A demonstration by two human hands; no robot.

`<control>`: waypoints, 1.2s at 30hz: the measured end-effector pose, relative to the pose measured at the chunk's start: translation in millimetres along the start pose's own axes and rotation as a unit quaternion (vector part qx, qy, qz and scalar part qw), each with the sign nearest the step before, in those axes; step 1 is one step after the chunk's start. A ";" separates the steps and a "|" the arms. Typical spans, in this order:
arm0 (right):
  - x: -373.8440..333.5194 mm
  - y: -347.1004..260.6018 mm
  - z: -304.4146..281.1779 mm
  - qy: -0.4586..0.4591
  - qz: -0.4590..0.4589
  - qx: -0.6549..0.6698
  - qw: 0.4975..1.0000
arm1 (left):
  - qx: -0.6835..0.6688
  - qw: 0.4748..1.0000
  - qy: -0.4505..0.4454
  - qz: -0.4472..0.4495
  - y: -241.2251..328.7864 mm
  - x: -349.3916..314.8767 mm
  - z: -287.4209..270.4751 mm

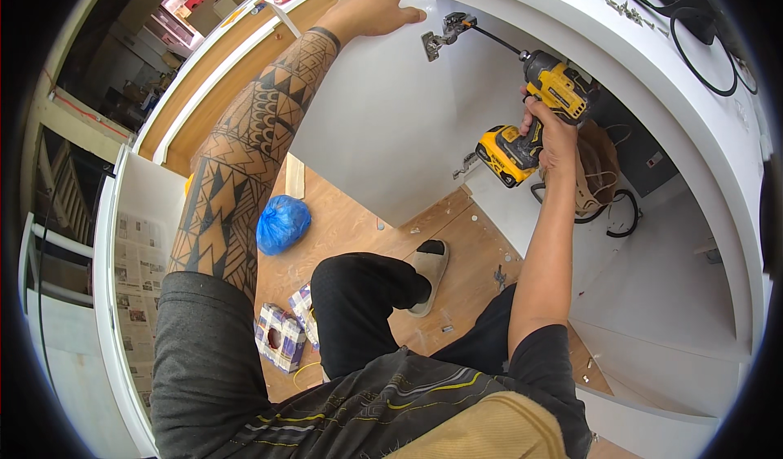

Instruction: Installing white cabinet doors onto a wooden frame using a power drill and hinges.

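My right hand grips a yellow and black cordless impact driver by its handle. The long bit reaches up and left to a metal cabinet hinge between the white door and the cabinet. Whether the tip sits in a screw I cannot tell. At the door's upper edge, my left hand is closed over it, beside a whitish translucent piece at the fingertips. A second hinge shows lower down, partly behind the driver's battery.
Inside the white cabinet lie a brown paper bag and black cable. Loose hinges and a black cord rest on its top. A blue plastic bag and checkered boxes lie on the floor. Wooden drawers stand left.
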State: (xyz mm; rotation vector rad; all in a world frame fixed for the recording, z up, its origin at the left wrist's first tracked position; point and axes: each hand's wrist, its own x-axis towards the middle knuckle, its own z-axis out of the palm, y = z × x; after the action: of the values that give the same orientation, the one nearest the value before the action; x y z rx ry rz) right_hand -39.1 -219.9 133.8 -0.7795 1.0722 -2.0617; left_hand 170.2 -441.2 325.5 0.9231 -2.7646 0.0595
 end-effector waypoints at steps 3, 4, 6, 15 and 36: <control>-1.1 0.3 -0.1 -0.006 0.010 -0.011 1.000 | 0.001 1.000 -0.007 -0.001 -0.2 1.5 -0.1; -1.9 0.3 0.8 -0.002 0.008 -0.013 1.000 | 0.000 1.000 -0.007 -0.001 -0.5 1.5 0.8; -1.6 0.7 0.7 0.002 0.006 -0.016 1.000 | 0.004 1.000 0.013 0.018 -0.9 0.8 1.4; 0.6 -11.9 -1.0 0.008 0.057 -0.051 0.997 | -0.005 1.000 -0.015 0.013 20.5 -11.9 -20.6; 4.2 -8.1 3.7 -0.004 0.040 -0.083 0.996 | -0.024 0.999 -0.013 0.037 19.5 -9.7 -19.7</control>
State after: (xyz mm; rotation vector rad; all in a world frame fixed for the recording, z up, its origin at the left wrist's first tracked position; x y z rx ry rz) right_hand -41.1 -221.4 143.3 -0.8122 1.2610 -1.9203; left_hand 170.0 -417.7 343.1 0.8158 -2.8106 -0.0079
